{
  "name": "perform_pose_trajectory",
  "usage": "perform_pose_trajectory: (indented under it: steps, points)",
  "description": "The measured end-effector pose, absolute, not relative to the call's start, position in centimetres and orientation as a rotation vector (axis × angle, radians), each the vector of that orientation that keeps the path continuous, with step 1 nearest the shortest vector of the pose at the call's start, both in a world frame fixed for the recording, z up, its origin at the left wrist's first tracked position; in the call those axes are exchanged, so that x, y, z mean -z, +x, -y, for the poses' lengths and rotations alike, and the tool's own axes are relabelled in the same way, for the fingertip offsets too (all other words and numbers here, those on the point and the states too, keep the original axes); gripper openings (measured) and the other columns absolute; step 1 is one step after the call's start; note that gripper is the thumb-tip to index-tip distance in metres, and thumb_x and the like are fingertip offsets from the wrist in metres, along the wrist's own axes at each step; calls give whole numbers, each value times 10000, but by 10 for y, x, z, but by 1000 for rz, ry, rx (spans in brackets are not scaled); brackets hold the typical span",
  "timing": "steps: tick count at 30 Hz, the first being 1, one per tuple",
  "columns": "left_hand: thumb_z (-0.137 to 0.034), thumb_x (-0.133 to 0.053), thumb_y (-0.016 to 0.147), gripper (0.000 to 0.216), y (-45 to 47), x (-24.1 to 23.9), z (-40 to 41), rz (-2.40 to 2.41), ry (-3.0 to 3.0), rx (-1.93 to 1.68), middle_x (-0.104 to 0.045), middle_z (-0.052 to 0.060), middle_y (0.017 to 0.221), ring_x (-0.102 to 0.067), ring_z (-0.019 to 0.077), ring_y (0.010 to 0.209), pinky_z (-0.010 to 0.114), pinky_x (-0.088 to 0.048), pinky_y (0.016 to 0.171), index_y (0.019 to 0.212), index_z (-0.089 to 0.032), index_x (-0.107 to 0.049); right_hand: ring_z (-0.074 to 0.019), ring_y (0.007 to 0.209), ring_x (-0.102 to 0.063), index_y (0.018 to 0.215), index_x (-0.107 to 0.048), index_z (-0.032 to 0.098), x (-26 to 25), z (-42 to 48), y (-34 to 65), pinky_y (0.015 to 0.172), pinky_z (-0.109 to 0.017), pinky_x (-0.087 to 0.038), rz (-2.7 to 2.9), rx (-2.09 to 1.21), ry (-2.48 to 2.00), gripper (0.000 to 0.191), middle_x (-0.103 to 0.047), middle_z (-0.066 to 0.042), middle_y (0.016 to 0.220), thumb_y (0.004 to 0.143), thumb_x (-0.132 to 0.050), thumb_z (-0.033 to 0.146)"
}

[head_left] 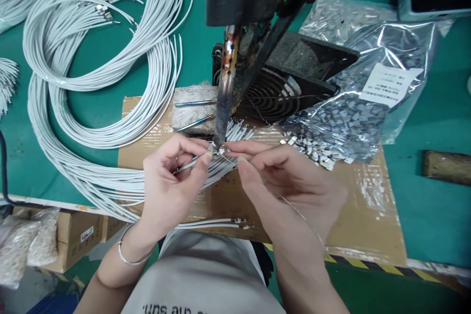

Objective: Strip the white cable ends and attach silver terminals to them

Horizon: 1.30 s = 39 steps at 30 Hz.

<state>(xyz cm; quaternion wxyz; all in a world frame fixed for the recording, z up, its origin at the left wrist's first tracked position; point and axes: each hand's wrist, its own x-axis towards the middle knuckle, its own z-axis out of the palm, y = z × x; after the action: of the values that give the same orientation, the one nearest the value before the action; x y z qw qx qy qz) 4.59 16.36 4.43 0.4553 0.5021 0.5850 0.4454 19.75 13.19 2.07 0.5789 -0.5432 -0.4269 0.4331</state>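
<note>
My left hand (176,181) pinches a white wire (185,166) between thumb and forefinger, its end right under the iron's tip. A small shiny metal piece (222,150) sits at that end, partly hidden by the fingertips. Thin solder wire (228,159) runs between the closed thumb and fingers of my right hand (283,181), and its tail trails over the wrist. The solder's tip reaches the same spot. From above, the soldering iron (225,93) points down, its dark tip touching or almost touching the work between both hands. More white wires (217,174) lie beneath my hands.
Coiled white wire bundles (99,76) cover the left. A black fan (275,93) stands behind the iron. At right lie a plastic bag (353,113) of small metal parts and loose metal pieces (312,151). Cardboard (368,211) covers the green bench (427,216).
</note>
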Motion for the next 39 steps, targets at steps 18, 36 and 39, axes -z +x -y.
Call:
perform_pose_trajectory:
  steps: [18, 36, 39]
  points:
    - [-120, -829, 859, 117, 44, -44, -163, -1437, 1221, -1077, -832, 46, 929, -624, 90, 648, 188, -335, 466, 778, -183, -773, -170, 1025, -830, 830, -711, 238, -17, -132, 196, 931, -285, -690, 980, -1003, -1251, 191, -862, -11, 1073, 961, -799, 131]
    - [-134, -829, 862, 116, 46, -47, -162, -1435, 1227, -1075, -824, 59, 918, -580, 90, 597, 210, -313, 448, 775, -180, -767, -165, 1008, -833, 838, -734, 255, -20, -131, 196, 926, -286, -682, 974, -984, -1251, 195, -866, 8, 1059, 944, -800, 105]
    - [-143, -828, 860, 111, 47, -46, -162, -1447, 1241, -1068, -823, 66, 918, -592, 100, 603, 215, -319, 442, 774, -180, -767, -185, 989, -836, 830, -737, 260, -20, -131, 196, 896, -313, -690, 975, -972, -1268, 193, -867, -2, 1054, 950, -796, 122]
